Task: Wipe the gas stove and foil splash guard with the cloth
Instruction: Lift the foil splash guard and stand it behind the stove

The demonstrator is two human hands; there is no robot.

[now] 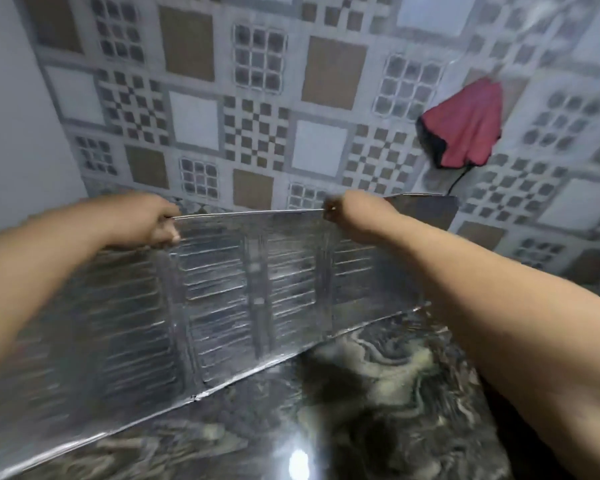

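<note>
The silver foil splash guard (243, 289) stands upright on the dark marble counter (378, 393), in front of the tiled wall. My left hand (149, 220) pinches its top edge near the left. My right hand (350, 213) grips the same top edge further right. A further panel of the guard (426, 209) sticks out behind my right wrist. A red cloth (465, 129) with a dark border hangs on the wall at the upper right, away from both hands. No gas stove is in view.
The patterned tile wall (257, 116) runs behind the guard. A plain grey wall (11, 116) closes the left side. A thin dark cord (459, 180) hangs below the red cloth. A light glare (298, 460) shows on the counter.
</note>
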